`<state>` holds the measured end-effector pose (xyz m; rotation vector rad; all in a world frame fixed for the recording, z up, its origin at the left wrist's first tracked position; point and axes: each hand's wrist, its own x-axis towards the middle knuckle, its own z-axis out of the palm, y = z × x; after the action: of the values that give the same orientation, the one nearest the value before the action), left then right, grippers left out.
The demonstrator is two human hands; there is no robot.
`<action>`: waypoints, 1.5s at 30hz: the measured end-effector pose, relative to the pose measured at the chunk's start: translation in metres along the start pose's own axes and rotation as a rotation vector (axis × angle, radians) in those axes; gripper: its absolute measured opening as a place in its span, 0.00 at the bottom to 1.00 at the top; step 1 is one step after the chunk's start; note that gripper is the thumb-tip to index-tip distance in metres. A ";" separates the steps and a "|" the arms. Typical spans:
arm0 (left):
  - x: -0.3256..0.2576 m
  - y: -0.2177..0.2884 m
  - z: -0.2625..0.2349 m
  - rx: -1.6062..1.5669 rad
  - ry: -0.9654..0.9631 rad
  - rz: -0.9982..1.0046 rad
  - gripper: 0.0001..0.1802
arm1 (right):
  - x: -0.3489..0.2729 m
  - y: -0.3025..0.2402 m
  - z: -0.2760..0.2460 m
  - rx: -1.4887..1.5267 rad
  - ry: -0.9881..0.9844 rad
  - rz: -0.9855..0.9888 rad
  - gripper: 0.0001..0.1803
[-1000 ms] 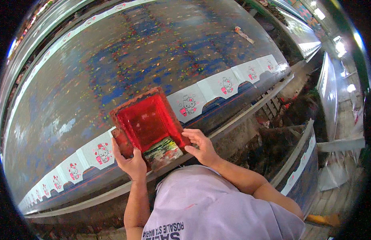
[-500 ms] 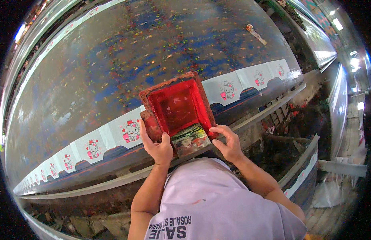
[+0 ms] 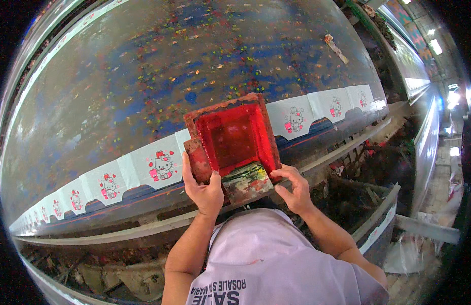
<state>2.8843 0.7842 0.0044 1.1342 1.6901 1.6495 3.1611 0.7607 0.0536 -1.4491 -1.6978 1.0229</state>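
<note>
A paint-speckled table (image 3: 108, 96) is carrying a row of white printed pieces (image 3: 161, 165). Over its near edge, a red-stained frame (image 3: 234, 145) is being held, the left hand (image 3: 204, 192) and right hand (image 3: 295, 190) pinching its lower sides between thumb and fingers.

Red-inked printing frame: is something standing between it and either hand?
Nothing visible separates the right hand from the printing frame, at its lower right edge. The left hand grips a reddish block at the frame's left side; whether that block is separate, I cannot tell.
</note>
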 end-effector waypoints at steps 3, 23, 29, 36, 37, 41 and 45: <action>0.004 0.003 -0.001 -0.065 -0.016 -0.109 0.52 | 0.001 -0.002 0.001 -0.004 -0.005 0.013 0.24; 0.009 -0.010 -0.004 -0.106 -0.032 -0.180 0.53 | 0.019 -0.034 0.029 -0.585 -0.231 -0.571 0.27; 0.011 -0.009 -0.006 -0.172 -0.016 -0.245 0.52 | 0.043 -0.041 0.021 -0.560 -0.296 -0.680 0.23; 0.012 -0.010 -0.005 -0.157 0.004 -0.188 0.53 | 0.069 -0.049 0.028 -0.603 -0.284 -0.738 0.22; 0.012 -0.010 -0.005 -0.164 0.005 -0.190 0.54 | 0.074 -0.047 0.025 -0.575 -0.302 -0.733 0.21; 0.012 -0.005 -0.003 -0.254 0.007 -0.200 0.54 | 0.078 -0.048 0.018 -0.462 -0.327 -0.700 0.20; 0.013 -0.002 -0.003 -0.232 0.001 -0.230 0.54 | 0.066 -0.048 0.014 -0.435 -0.411 -0.626 0.21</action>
<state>2.8742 0.7934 0.0055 0.7980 1.5195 1.6477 3.1162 0.8199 0.0898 -0.8483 -2.5726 0.6436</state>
